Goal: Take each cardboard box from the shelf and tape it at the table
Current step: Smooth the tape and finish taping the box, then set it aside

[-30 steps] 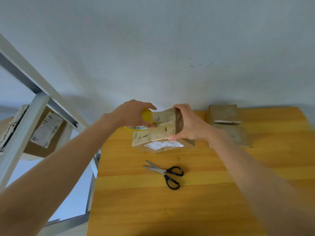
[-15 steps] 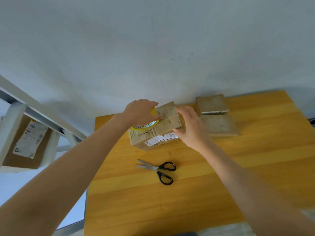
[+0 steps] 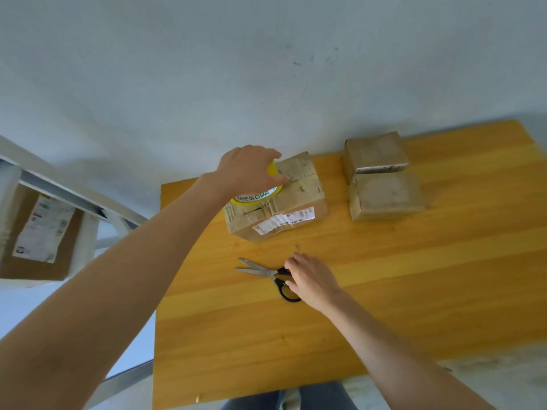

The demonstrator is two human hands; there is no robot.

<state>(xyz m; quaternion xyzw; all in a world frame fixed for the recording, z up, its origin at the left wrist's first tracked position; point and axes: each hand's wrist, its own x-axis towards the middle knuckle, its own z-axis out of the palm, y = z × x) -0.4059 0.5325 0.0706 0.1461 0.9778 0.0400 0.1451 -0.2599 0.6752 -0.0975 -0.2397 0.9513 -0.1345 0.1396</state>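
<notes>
R hand (image 3: 310, 281) quits box (image 3: 296, 196), curls on scissors (image 3: 257, 272) in front of it; L hand (image 3: 245, 170) grips tape roll (image 3: 257, 198) atop. Best keep tape taut.

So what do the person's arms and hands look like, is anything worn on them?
Both are bare. The left hand and the right hand wear no gloves, and no watch or bracelet shows at either wrist. The forearms are uncovered as far as the picture reaches, with no sleeves in view.

tape roll (image 3: 255, 197) on box (image 3: 299, 199) | scissors (image 3: 258, 271) before it | stacked boxes (image 3: 381, 184) right
</notes>
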